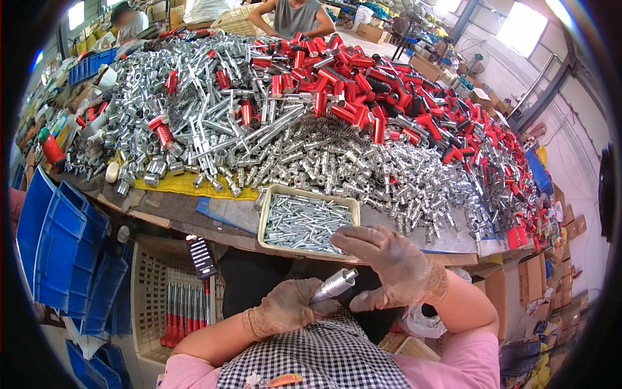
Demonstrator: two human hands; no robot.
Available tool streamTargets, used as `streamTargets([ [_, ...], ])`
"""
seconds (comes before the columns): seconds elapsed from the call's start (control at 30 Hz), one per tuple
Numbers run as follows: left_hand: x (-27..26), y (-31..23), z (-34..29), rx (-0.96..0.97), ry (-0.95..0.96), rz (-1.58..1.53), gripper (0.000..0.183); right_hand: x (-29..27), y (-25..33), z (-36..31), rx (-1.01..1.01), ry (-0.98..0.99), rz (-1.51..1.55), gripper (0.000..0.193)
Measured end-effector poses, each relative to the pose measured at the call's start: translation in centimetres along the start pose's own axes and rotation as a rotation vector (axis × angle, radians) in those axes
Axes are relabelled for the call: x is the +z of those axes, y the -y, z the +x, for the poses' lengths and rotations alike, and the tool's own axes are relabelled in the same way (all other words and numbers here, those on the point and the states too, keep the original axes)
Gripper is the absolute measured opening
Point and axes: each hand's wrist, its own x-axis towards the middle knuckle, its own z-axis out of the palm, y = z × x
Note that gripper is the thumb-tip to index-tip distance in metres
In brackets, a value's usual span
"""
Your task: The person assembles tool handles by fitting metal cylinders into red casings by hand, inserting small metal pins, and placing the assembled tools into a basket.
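Observation:
My gloved left hand (285, 308) is wrapped round a silvery ribbed metal cylinder (335, 286) with a narrower tip pointing up and to the right. Just right of that tip, my gloved right hand (389, 266) has its fingers stretched out and its thumb apart, with nothing visible in it. Its fingertips reach the near right corner of a cream plastic tray (264, 223) at the table's front edge. Small silvery metal pins (304, 220) fill the tray. Whether the fingertips touch the rim I cannot tell.
Behind the tray lie heaps of metal fittings (324, 162), with red sleeves (350, 84) farther back. Below left, a beige crate (146, 285) holds red-handled rods (184, 311), beside a phone (201, 257). Blue bins (55, 233) stand at the left. A person (295, 16) sits across the table.

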Motion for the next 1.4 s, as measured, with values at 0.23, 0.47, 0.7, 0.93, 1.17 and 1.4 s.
streamTargets([
  [0.23,-0.5,-0.5,0.2,0.009,0.062,0.008,0.039,-0.3,-0.9,-1.0,0.207,0.355,-0.017,0.072],
  [0.47,0.2,-0.1,0.4,0.17,-0.045,-0.199,0.041,2.3,-2.8,-0.5,-0.413,-0.139,0.071,0.07],
  [0.7,0.6,1.1,-0.1,0.097,0.069,-0.056,0.04,-0.1,-0.3,-1.0,0.292,0.384,-0.059,0.07],
  [0.93,0.9,0.7,0.6,0.199,-0.014,-0.254,0.038,1.8,-1.1,-1.4,-0.038,0.516,0.27,0.049],
  [1.17,1.3,1.3,-0.1,0.001,0.01,-0.092,0.035,2.1,0.1,-1.8,0.236,0.469,0.195,0.041],
  [1.4,-0.3,-0.6,-1.1,0.142,-0.412,-0.336,0.016,3.0,-0.4,-1.7,0.484,0.244,0.707,0.076],
])
